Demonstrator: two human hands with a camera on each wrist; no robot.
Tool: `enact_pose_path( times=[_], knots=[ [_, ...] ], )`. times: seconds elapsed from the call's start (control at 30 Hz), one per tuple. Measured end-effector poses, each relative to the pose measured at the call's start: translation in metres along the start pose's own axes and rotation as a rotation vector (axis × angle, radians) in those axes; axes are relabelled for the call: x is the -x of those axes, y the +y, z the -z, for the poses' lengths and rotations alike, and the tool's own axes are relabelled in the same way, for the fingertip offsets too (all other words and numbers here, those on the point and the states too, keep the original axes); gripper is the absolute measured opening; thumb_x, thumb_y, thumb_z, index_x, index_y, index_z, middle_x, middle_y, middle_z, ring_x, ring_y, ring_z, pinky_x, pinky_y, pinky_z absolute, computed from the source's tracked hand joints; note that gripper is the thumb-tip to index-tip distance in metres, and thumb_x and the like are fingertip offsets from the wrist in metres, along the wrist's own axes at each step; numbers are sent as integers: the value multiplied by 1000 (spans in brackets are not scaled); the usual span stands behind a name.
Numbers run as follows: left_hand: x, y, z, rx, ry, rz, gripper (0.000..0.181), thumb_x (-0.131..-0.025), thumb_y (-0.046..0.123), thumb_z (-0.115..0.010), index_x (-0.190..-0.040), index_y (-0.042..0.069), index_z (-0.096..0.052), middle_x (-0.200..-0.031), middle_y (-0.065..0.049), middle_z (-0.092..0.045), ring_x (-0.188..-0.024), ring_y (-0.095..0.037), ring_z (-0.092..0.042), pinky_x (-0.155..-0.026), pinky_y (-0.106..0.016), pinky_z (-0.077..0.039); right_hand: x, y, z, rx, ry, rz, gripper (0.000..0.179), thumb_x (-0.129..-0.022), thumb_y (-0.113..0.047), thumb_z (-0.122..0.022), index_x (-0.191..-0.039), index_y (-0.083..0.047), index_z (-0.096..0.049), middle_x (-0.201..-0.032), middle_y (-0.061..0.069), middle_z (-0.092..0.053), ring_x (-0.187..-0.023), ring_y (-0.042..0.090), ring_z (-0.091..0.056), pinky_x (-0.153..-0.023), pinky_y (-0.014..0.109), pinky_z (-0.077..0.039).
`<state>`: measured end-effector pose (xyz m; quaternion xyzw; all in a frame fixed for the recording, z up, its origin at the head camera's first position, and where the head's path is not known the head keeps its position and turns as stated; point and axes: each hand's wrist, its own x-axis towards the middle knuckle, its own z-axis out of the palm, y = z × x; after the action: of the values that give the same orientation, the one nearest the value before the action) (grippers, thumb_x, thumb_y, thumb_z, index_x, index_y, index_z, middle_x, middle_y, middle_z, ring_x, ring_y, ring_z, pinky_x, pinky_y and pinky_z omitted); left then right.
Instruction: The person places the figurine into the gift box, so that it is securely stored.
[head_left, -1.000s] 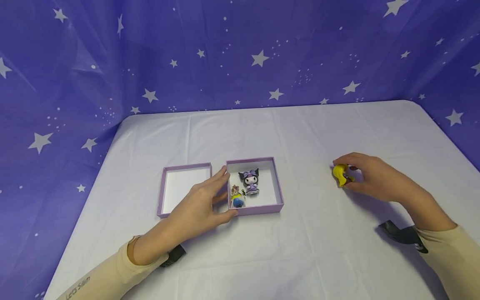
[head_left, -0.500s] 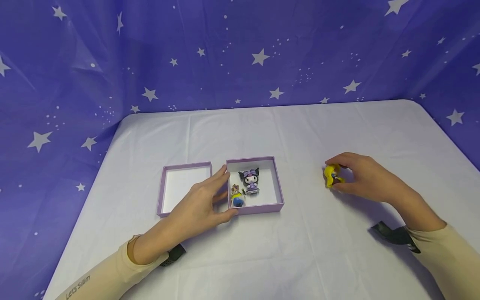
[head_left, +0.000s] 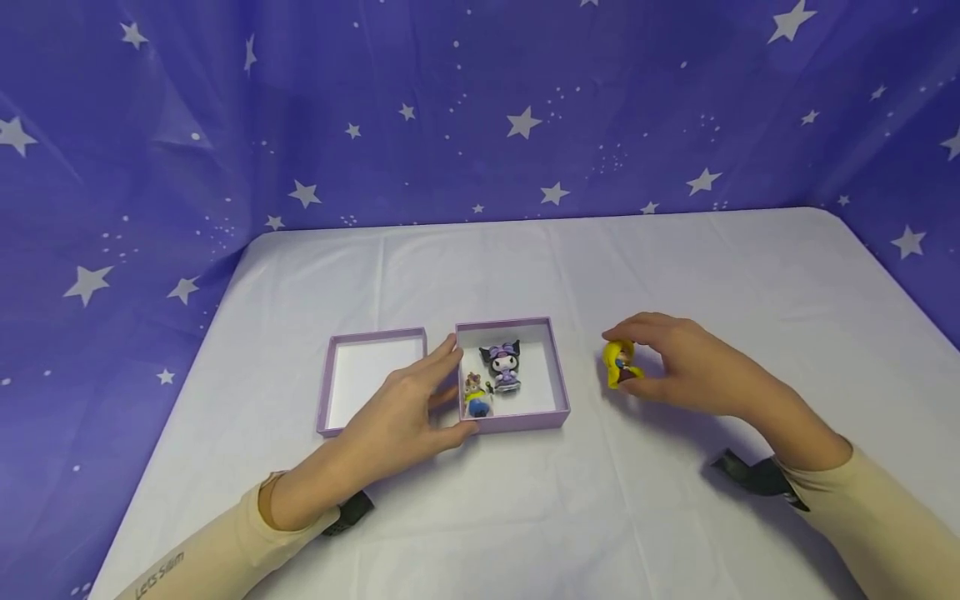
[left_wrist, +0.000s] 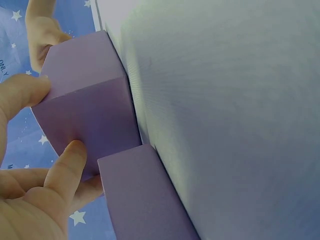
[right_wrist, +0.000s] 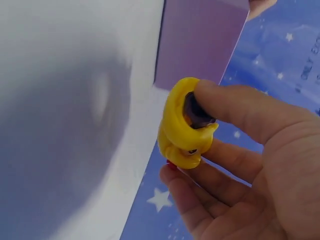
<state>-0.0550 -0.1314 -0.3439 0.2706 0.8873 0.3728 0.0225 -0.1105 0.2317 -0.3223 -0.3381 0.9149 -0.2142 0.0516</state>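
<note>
My right hand (head_left: 693,367) pinches a small figurine (head_left: 619,365) with long yellow hair between thumb and fingers, right of the purple box (head_left: 517,422). In the right wrist view the yellow figurine (right_wrist: 182,130) shows a dark base under the thumb. My left hand (head_left: 397,417) touches the box with fairly straight fingers at its left wall and the thumb at the front left corner. The box holds two figurines: a black-and-purple hooded one (head_left: 502,365) and a smaller one (head_left: 477,397) in yellow and blue. The left wrist view shows the box's outer walls (left_wrist: 95,115).
A shallow purple lid or tray (head_left: 378,335) with a white inside lies left of the box, partly hidden by the left hand. A white cloth (head_left: 525,517) covers the table. Behind it hangs a blue curtain (head_left: 420,167) with stars.
My right hand has carried the yellow-haired figurine leftward, closer to the box. The left hand and the box have stayed in place; the head view has shifted slightly.
</note>
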Motion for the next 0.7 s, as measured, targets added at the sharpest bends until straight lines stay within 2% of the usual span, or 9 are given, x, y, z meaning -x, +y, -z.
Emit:
enact_pose_path(
  times=[0.03, 0.13, 0.27, 0.3, 0.43, 0.53, 0.7],
  knots=[
    [0, 0, 0, -1, 0, 0, 88, -76, 27, -85, -142, -10, -41, -153, -22, -30, -134, -25, -40, -93, -21, -48, -2, -4, 0, -5, 3, 5, 55, -79, -23, -82, -128, -9, -61, -117, -5, -61, -104, 13, -56, -91, 40, -51],
    [0, 0, 0, 4, 0, 0, 87, -76, 27, -85, -142, -10, -41, -153, -23, -30, -134, -25, -39, -92, -21, -48, -8, -16, 1, -42, 29, 35, 56, -79, -25, -83, -129, -14, -61, -114, -9, -60, -96, 9, -54, -77, 32, -53],
    [0, 0, 0, -8, 1, 2, 88, -76, 28, -85, -142, -10, -41, -153, -22, -30, -135, -26, -38, -94, -21, -47, -18, -33, 1, -108, 60, 93, 55, -78, -26, -84, -127, -19, -61, -115, -13, -59, -94, 7, -52, -61, 24, -50],
    [0, 0, 0, -12, 1, 3, 88, -76, 28, -85, -142, -10, -41, -153, -22, -30, -135, -26, -38, -94, -22, -47, -20, -37, 1, -123, 60, 107, 54, -78, -25, -84, -126, -20, -61, -116, -14, -59, -96, 6, -52, -62, 24, -50],
    [1, 0, 0, -27, 2, 6, 88, -76, 29, -85, -142, -9, -42, -153, -22, -30, -135, -26, -38, -97, -24, -45, -30, -52, -3, -143, 22, 137, 53, -79, -29, -83, -127, -23, -60, -122, -15, -58, -107, 6, -54, -84, 30, -54],
    [1, 0, 1, -40, 4, 7, 89, -75, 30, -85, -142, -9, -42, -153, -21, -31, -135, -26, -38, -100, -26, -43, -37, -60, -8, -125, -15, 151, 52, -80, -33, -81, -127, -24, -61, -124, -14, -57, -114, 7, -53, -98, 36, -49],
    [0, 0, 1, -43, -1, 6, 89, -75, 31, -86, -142, -9, -42, -153, -21, -31, -135, -25, -37, -100, -26, -44, -48, -67, -15, -57, -52, 177, 51, -79, -34, -81, -124, -17, -64, -119, -15, -60, -107, 6, -53, -102, 37, -39]
  ],
)
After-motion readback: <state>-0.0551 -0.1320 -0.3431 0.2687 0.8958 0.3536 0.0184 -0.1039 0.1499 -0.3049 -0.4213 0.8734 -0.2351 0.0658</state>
